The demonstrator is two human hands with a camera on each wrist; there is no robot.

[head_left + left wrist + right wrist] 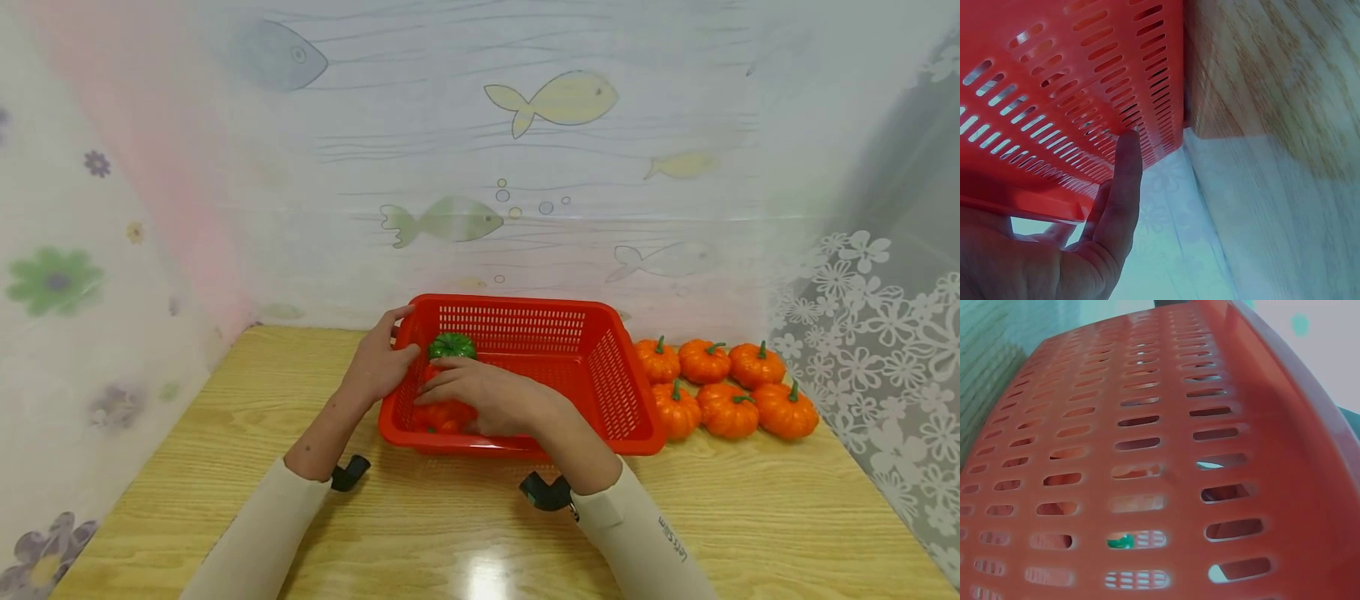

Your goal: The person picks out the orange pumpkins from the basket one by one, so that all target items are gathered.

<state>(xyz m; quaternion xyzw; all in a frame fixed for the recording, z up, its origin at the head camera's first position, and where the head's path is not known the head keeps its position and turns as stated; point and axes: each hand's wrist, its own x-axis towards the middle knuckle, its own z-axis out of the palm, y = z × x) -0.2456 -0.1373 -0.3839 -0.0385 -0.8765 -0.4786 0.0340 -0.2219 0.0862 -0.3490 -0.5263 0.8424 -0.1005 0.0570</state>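
Note:
A red slotted plastic basket (525, 450) stands on the table. My left hand (378, 358) holds its left end, thumb over the rim and fingers along the outside. In the left wrist view, one finger (1125, 181) of that hand lies up against the slotted wall. My right hand (495, 396) reaches over the front rim into the basket's left part, fingers bent over a glossy red bell pepper (442, 414). Its thumb is hidden, and I cannot tell whether it grips the pepper. Behind those fingers lies a glossy green bell pepper (452, 345).
Several small orange pumpkins (727, 410) with green stems form two rows right of the basket, the nearest ones close against its side. The wooden table (450, 533) meets a fish-patterned curtain (555, 258) at the back. Dark wrist mounts (546, 492) sit under both forearms.

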